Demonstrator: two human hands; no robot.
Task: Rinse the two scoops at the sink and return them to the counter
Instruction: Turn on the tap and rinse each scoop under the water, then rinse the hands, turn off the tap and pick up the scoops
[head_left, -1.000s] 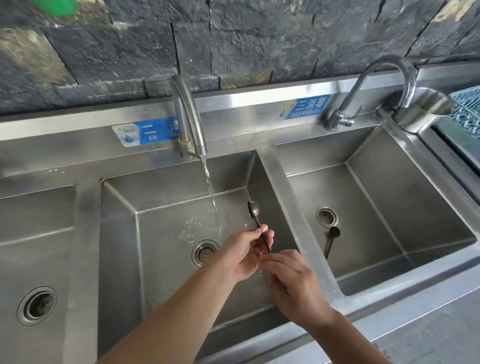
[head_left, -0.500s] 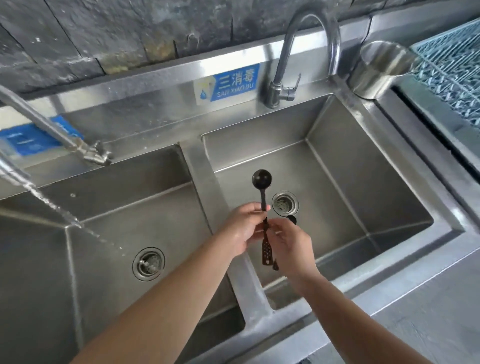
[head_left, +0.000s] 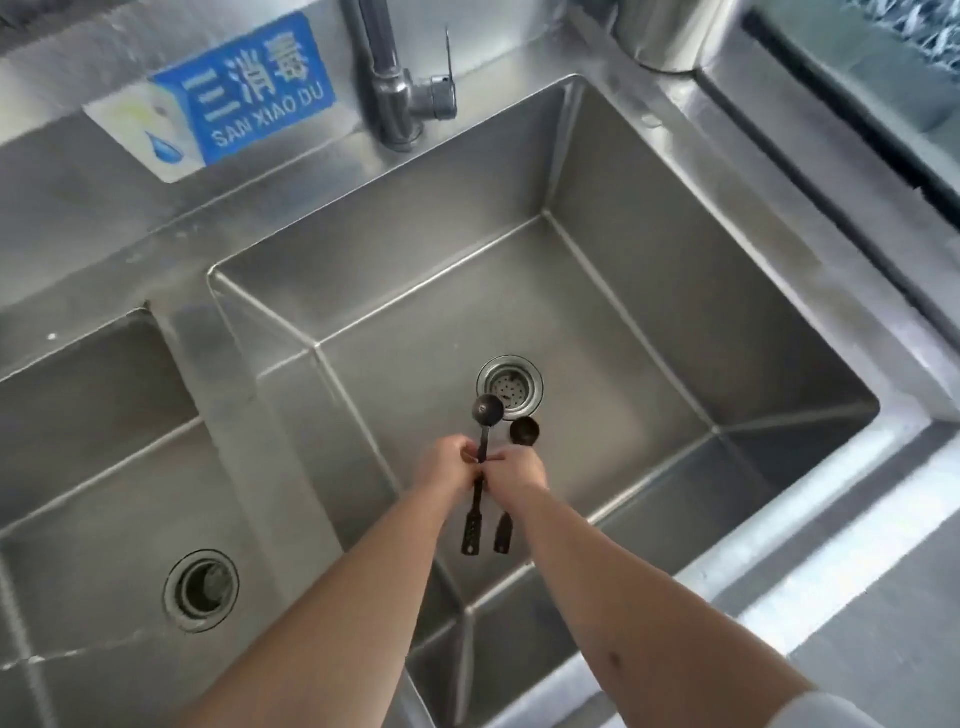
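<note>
Both grips pinched on one scoop (head_left: 487, 409) mid-handle: left hand (head_left: 451, 464), right hand (head_left: 519, 470), above right basin (head_left: 649, 291). Second scoop (head_left: 524, 432) lying in that basin near drain (head_left: 510, 387). Probably between rinses; next: gather second scoop, carry both to desk (head_left: 883, 649). Basin otherwise bare.

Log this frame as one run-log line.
stage: scoops over right basin | left hand: holds first scoop | right hand: on first scoop's handle | second scoop: beneath, contact unclear
</note>
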